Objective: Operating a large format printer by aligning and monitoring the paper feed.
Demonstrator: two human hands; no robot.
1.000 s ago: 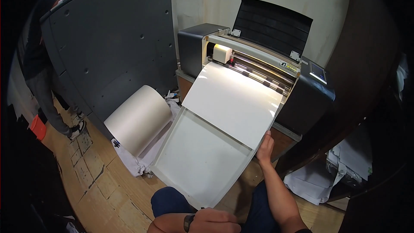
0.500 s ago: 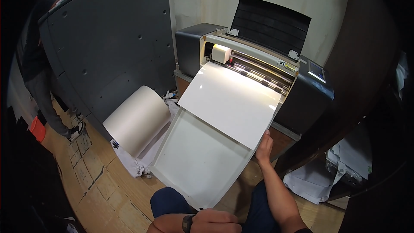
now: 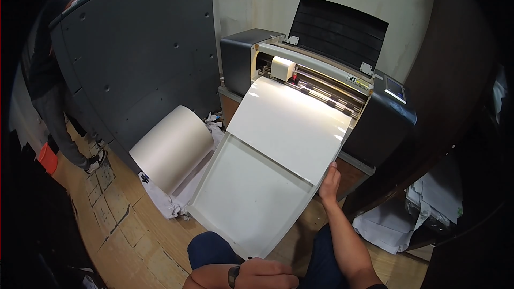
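Observation:
A cutting plotter (image 3: 316, 61) stands ahead with its black lid raised and its inside lit. A blank white sheet (image 3: 289, 131) comes out of it over a pale sloping tray (image 3: 249, 184). My right hand (image 3: 330, 183) is closed on the tray's right edge, beside the sheet's lower corner. My left hand (image 3: 267, 275), below a wristwatch (image 3: 233, 276), lies curled near the tray's front end over my lap. What its fingers hold, if anything, is hidden. The white carriage (image 3: 282, 68), with a small red-tipped holder, sits left of centre on the rail.
A large white roll (image 3: 172, 150) lies on crumpled white material to the left, against a big grey machine panel (image 3: 139, 59). Another person (image 3: 53, 80) stands behind that panel. Stacked white papers and bags (image 3: 388, 222) are on the right. An orange bin (image 3: 48, 159) is far left.
The carriage has shifted slightly right along the rail. The sheet's left side sits a little farther right and back. Both hands keep their places.

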